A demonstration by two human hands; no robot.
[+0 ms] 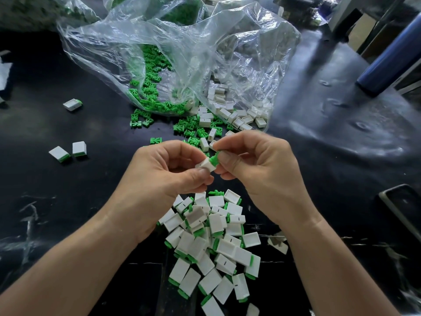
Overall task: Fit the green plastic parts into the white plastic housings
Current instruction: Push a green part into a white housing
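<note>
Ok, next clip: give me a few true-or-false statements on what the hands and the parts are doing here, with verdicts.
1. The left hand holds a white housing. True.
2. The right hand is empty. False: it pinches a green part at the housing's end.
3. Finished pieces lie piled near the person. True.
4. The loose green parts sit in a cardboard box. False: they spill from a clear plastic bag.
</note>
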